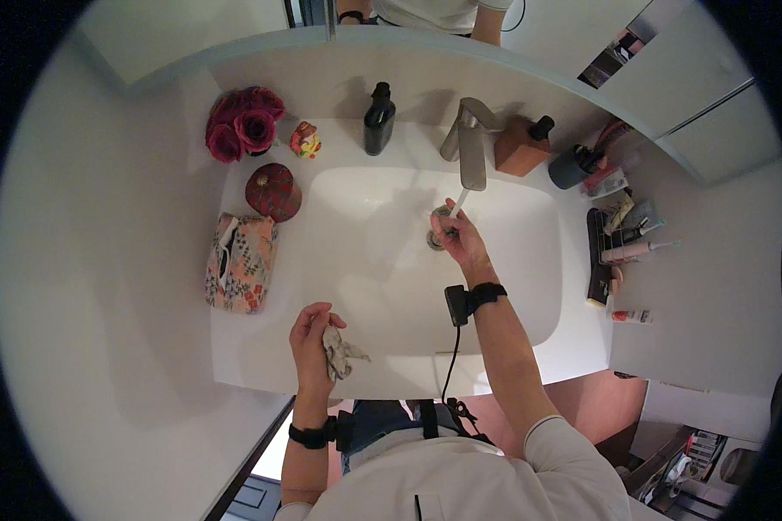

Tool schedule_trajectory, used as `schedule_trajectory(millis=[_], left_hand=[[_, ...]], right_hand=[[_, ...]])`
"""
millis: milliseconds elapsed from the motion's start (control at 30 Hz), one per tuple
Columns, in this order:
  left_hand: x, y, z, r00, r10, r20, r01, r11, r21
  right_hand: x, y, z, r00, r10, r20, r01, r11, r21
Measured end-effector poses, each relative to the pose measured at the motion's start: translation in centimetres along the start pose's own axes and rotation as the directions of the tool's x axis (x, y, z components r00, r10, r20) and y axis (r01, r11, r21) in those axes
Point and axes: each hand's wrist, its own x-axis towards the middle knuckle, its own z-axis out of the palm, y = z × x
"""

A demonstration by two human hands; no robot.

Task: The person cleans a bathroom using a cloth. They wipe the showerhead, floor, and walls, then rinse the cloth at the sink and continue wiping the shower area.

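Observation:
Water runs from the metal faucet [473, 153] onto my right hand [459, 239], which is over the white sink basin [378, 260]. Between the thumb and fingers of that hand is a small round greyish piece [442, 211], probably a drain stopper and partly covered by the fingers. Just below it, the drain opening [434, 242] shows beside the hand. My left hand [313, 345] is at the front left of the basin and holds a crumpled, stained whitish cloth [337, 355] against its palm.
Behind the basin stand a dark pump bottle [380, 120], a small figurine [306, 140] and a reddish-brown dispenser [523, 146]. Artificial roses [246, 124], a tartan pumpkin [274, 192] and a floral tissue cover [241, 264] line the left. A dark cup [570, 167] and a wire toothbrush rack [616, 238] stand right.

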Motion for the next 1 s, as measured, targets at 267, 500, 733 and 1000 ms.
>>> schedule_trajectory(millis=[267,500,733,1000], left_hand=[[-0.5,-0.4,-0.1,1.000,-0.004,0.001,0.004,0.999,-0.043],[-1.0,-0.2,-0.2,0.999,-0.041,-0.002,0.041,0.999,0.008],[-0.5,-0.6,-0.1,0.998,-0.053,0.016,0.053,0.998,-0.023],[-0.6,-0.7,-0.3,0.998,-0.058,0.006,0.058,0.998,-0.025]], right_hand=[[2.1,-0.1,-1.7,0.978,0.016,-0.209,-0.069,0.965,-0.252],[1.0,-0.7,-0.3,0.981,0.002,-0.196,0.001,1.000,0.017],[-0.6,-2.1,1.0,0.996,0.026,-0.080,-0.034,0.993,-0.109],[0.4,-1.0,-1.4,0.951,-0.093,-0.293,-0.096,0.815,-0.571]])
